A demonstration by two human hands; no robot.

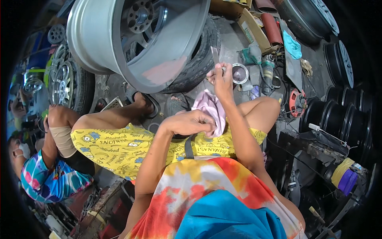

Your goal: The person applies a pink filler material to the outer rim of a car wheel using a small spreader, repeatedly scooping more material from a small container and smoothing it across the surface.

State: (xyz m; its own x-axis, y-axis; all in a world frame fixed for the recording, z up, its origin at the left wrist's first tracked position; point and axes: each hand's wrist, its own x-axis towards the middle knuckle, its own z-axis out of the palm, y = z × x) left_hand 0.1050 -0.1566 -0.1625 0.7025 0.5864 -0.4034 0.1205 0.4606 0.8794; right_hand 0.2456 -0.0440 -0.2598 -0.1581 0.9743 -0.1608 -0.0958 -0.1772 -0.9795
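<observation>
My right hand [221, 79] grips a thin, flat metal blade [215, 53], raised upright beside a round open tin [240, 73] with dull contents. Lower down, my left hand [191, 123] has its fingers curled on a crumpled pink cloth [209, 105] above my lap. In front of me a large silver wheel rim [91, 34] lies on its side against a black tyre [185, 77]; a pinkish-grey patch [161, 71] marks the rim's inner barrel.
A co-worker [55, 175] sits at the left near spoked wheels [63, 83]. At the right are power tools [250, 55], a cardboard box [248, 28], a red cord reel [297, 102], stacked black rims [334, 119] and cables.
</observation>
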